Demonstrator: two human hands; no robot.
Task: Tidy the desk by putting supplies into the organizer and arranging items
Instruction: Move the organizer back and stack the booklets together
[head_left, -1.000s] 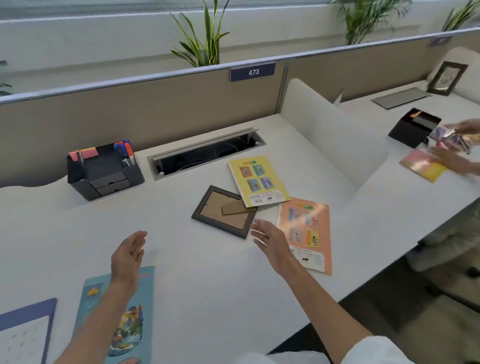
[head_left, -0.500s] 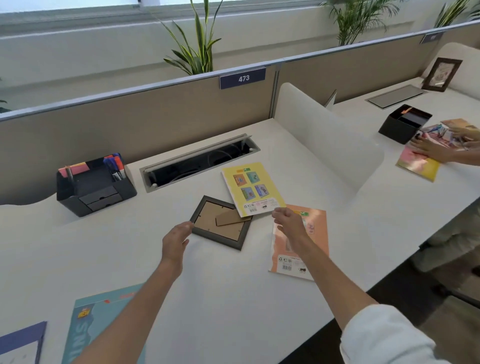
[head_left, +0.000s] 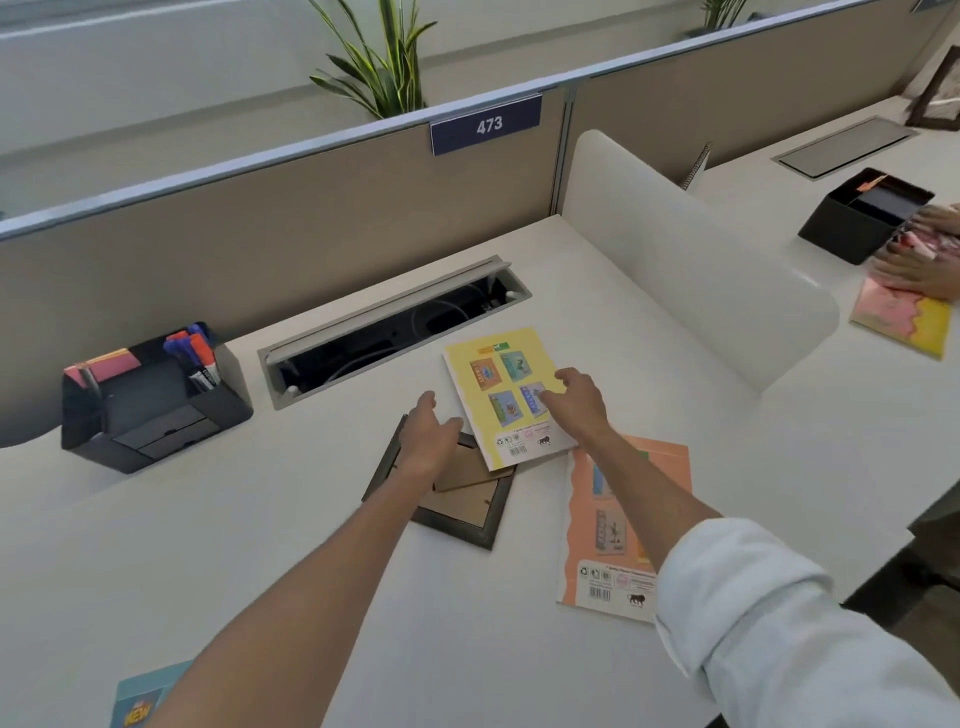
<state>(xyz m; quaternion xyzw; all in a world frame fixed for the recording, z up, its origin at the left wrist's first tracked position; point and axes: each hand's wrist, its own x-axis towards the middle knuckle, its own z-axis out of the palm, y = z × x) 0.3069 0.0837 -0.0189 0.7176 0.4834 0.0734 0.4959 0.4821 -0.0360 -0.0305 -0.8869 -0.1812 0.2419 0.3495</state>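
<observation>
Your left hand (head_left: 429, 439) hovered open over the dark rectangular picture frame (head_left: 457, 512) near the white desk's (head_left: 260, 545) middle. Your right hand (head_left: 574, 402) lay spread, fingers apart, on the yellow paper booklet (head_left: 498, 384).

"473" on the blue partition plate (head_left: 485, 124); "NEW" on the teal booklet (head_left: 140, 701).

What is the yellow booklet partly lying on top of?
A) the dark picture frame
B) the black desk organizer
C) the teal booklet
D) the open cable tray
A: the yellow booklet has its lower corner overlapping the dark picture frame, which lies face down on the desk.
</observation>
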